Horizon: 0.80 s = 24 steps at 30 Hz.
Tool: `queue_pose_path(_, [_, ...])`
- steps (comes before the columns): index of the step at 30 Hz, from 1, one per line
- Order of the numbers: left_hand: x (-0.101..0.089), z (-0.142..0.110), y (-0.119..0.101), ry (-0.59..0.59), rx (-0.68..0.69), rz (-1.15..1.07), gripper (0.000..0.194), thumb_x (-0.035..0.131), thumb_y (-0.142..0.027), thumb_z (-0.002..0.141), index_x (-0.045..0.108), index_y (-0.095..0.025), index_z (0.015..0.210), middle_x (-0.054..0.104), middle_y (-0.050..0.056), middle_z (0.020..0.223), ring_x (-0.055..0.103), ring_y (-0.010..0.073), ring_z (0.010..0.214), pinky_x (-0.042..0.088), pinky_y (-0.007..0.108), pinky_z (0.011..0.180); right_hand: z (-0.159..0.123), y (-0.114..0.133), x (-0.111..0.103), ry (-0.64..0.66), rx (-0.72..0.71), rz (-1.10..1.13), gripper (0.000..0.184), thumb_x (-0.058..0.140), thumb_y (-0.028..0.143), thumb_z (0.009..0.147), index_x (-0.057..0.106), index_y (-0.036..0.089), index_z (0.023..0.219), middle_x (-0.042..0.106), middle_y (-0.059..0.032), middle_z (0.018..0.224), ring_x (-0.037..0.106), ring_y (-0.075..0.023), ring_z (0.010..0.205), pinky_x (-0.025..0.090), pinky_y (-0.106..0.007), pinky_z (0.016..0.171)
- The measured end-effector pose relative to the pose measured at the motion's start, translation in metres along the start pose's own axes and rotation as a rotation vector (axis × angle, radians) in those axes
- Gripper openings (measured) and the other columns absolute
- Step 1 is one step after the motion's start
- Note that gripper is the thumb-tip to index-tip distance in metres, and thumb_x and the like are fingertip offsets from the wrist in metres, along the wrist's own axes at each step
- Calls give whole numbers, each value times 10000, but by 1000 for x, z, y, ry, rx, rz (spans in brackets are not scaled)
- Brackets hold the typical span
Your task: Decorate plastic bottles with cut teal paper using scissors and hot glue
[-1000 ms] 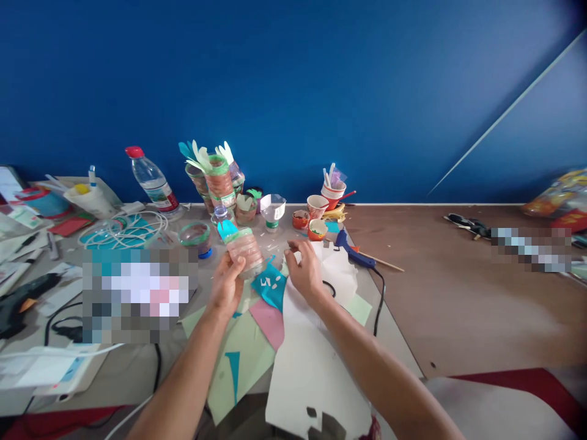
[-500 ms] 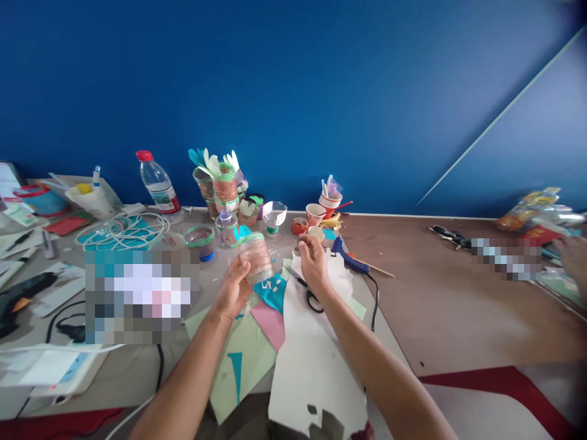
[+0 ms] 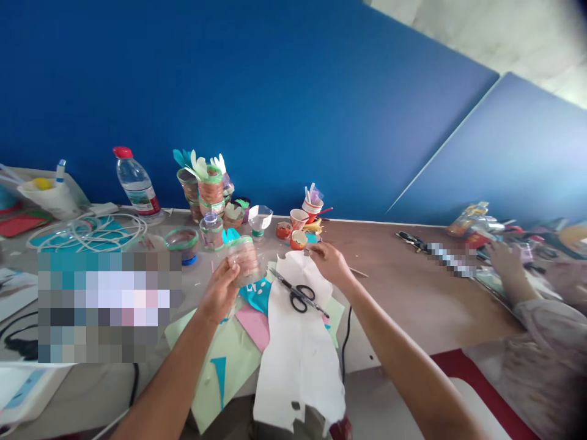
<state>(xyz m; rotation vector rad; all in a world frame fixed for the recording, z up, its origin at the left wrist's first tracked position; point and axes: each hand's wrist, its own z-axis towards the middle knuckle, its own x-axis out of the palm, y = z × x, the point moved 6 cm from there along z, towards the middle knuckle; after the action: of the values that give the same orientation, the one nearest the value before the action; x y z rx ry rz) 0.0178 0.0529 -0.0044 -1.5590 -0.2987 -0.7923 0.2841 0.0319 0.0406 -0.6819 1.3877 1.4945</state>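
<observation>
My left hand point(image 3: 222, 287) is closed around a clear plastic container point(image 3: 245, 261) with brown cord wound round it and a pale green rim, held tilted above the paper. My right hand point(image 3: 331, 264) is over the table to the right of a small orange paper cup point(image 3: 298, 240), fingers curled. It covers the spot where the blue glue gun lay, so what it grips is hidden; a black cable point(image 3: 347, 333) runs down below it. Between my hands, black-handled scissors point(image 3: 300, 296) lie on a large cut white sheet point(image 3: 300, 360).
Cord-wrapped cups with paper petals point(image 3: 211, 189) stand against the blue wall. A red-capped bottle point(image 3: 137, 189) and coiled white cable point(image 3: 87, 235) are at left. Stacked paper cups point(image 3: 312, 209) stand behind. At right, another person's hand point(image 3: 507, 266) reaches over the table.
The view has turned to the right. My right hand has moved off the scissors and small cup, over the glue gun's place. My left hand still holds the container. More of the other person shows.
</observation>
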Motion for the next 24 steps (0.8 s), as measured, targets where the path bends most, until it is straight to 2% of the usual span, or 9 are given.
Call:
queue_pose_path(3, [3,-3,0,-16,-22,23,361,734,-356,720,660,-186,1029,710,82,1039,648,259,1015,505,363,862,2,-42,-7,62,99,-187,326,515,204,813,621,162,1118,628,-148,1131,562,-276,1075,420,-370,881])
queue_pose_path(6, [4,-5,0,-48,-32,45,374,757,-362,687,655,-205,1011,720,66,992,663,261,971,523,348,792,5,-67,-5,144,158,-290,444,578,221,768,575,151,1207,593,-193,1203,547,-335,1113,402,-428,893])
queue_pose_path(10, [3,-5,1,-52,-50,46,385,759,-353,689,640,-179,1011,719,74,1002,667,252,967,519,329,769,12,-77,8,276,162,-350,495,631,230,731,567,187,1220,655,-151,1145,597,-326,1058,409,-417,878])
queue_pose_path(14, [5,-5,1,-33,-49,60,411,763,-351,687,635,-165,1031,715,77,998,669,243,955,509,329,785,18,-81,18,325,140,-351,517,617,191,738,545,204,1249,663,-133,1156,624,-294,1017,439,-360,817])
queue_pose_path(19, [6,-6,-1,-39,-39,51,417,780,-344,662,637,-162,1009,716,80,979,669,245,949,495,343,819,19,-90,17,274,85,-297,434,542,141,771,576,183,1202,664,-131,1134,614,-268,1027,439,-317,824])
queue_pose_path(24, [4,-5,2,-38,-42,49,434,778,-357,660,638,-161,1021,711,83,985,668,243,935,495,334,789,6,-103,-6,91,87,-227,507,486,122,783,488,152,1289,612,-158,1209,563,-277,1101,429,-349,890])
